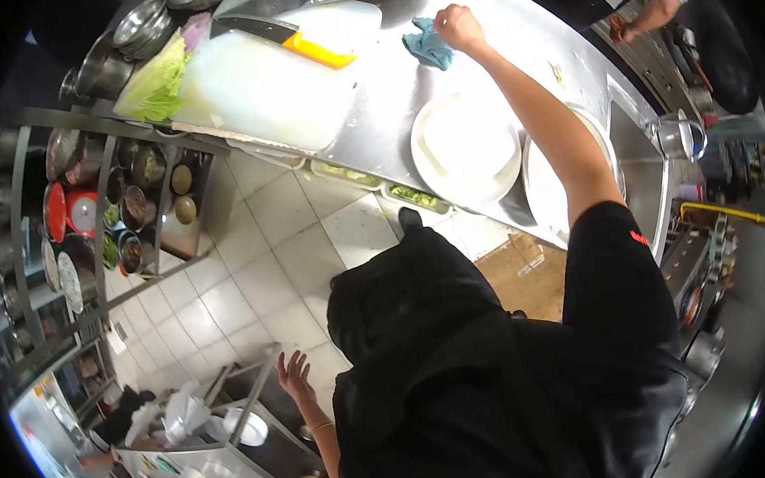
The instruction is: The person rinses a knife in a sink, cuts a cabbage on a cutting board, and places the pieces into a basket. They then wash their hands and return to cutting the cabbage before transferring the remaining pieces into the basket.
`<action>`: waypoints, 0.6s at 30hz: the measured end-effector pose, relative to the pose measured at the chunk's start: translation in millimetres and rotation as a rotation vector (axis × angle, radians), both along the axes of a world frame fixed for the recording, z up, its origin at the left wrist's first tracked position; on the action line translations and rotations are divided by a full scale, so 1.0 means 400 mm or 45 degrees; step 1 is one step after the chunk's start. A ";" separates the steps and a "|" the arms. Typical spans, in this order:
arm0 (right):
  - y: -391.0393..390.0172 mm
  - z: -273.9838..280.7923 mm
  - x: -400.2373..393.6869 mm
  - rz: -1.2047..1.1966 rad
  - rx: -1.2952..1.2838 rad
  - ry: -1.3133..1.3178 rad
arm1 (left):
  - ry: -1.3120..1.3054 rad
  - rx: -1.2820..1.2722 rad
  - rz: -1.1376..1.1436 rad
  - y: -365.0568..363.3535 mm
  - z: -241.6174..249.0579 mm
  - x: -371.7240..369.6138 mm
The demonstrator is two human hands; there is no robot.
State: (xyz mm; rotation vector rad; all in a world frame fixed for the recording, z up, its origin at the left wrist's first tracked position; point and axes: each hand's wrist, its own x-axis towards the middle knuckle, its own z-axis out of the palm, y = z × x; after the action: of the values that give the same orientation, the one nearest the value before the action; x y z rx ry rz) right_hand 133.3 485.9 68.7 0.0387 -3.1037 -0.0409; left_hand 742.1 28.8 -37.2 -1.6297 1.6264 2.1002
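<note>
My right hand (460, 28) is closed on a blue-green cloth (429, 45) at the far side of the metal counter. The cloth lies bunched against the steel surface. Below that arm are a round white plate (466, 151) and a second white round dish (548, 189), partly hidden by the arm. Away from the counter, at my left side, my left hand (296, 376) hangs over the floor, fingers spread, holding nothing. To the left of the cloth, a knife with a yellow handle (323, 50) rests on a white cutting board (260, 93).
Lettuce (156, 85) and stacked metal bowls (140, 28) sit at the counter's left end. A rack of pots (68, 219) stands at left. Containers of chopped greens (415, 197) are under the counter edge. Another person's hand (622, 31) shows at upper right.
</note>
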 end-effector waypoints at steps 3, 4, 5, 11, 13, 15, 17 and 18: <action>0.095 0.103 -0.045 0.271 -0.597 0.406 | -0.098 -0.135 0.044 0.090 0.024 -0.012; 0.120 0.124 -0.062 0.257 -0.585 0.424 | -0.109 -0.131 0.069 0.115 0.021 -0.016; 0.148 0.084 -0.094 0.287 -0.757 0.265 | -0.056 -0.117 0.038 0.133 0.016 -0.026; 0.086 -0.094 -0.042 0.213 -0.517 0.133 | 0.115 -0.158 -0.284 0.293 0.077 -0.255; 0.101 0.105 -0.017 0.387 -0.744 0.181 | 0.214 -0.173 -0.325 0.334 0.106 -0.275; 0.105 0.146 -0.024 0.339 -0.875 0.105 | 0.184 -0.135 -0.303 0.364 0.096 -0.253; 0.095 0.140 -0.024 0.452 -0.520 0.029 | 0.116 -0.063 -0.296 0.384 0.069 -0.233; 0.084 0.061 -0.009 0.468 -0.301 0.138 | 0.127 -0.068 -0.297 0.391 0.050 -0.221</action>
State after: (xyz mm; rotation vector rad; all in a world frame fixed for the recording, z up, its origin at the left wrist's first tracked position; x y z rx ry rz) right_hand 129.7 519.4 93.3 0.5744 -2.9169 0.3214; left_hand 653.5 185.3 -17.0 -1.2925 1.8169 2.0662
